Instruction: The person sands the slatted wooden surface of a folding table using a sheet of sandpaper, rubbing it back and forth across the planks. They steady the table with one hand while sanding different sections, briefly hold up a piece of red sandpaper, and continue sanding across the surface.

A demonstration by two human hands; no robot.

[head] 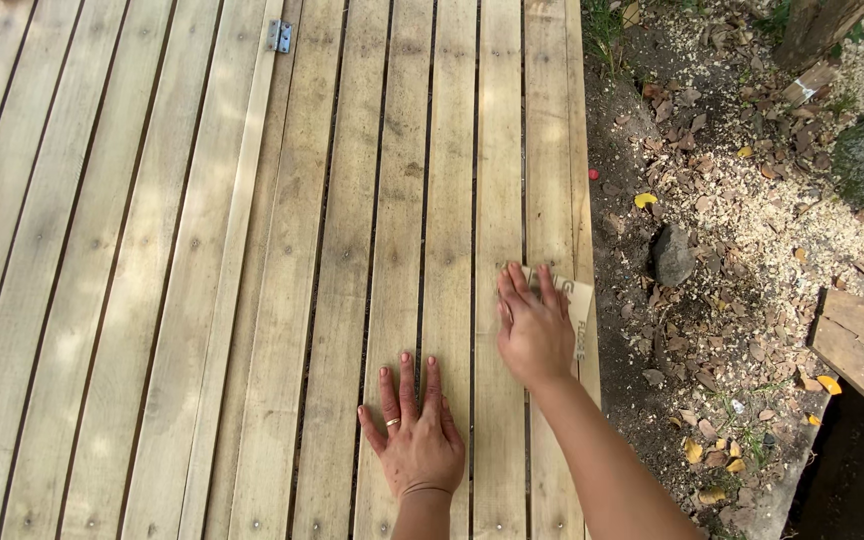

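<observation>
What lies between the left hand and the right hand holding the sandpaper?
Only bare wooden slats and a narrow gap separate the left hand from the right hand on the sandpaper, in the head view.

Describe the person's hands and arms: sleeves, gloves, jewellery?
Both forearms are bare, with no sleeves in view and no gloves. The left hand wears a gold-coloured ring on one finger. The right hand shows no ring or watch. No markings visible.

Bright daylight falls in dappled patches across the wooden slats (252, 300); soft leaf shadows mottle them. The picture is sharp, with deep shadow at the lower right corner.
</observation>
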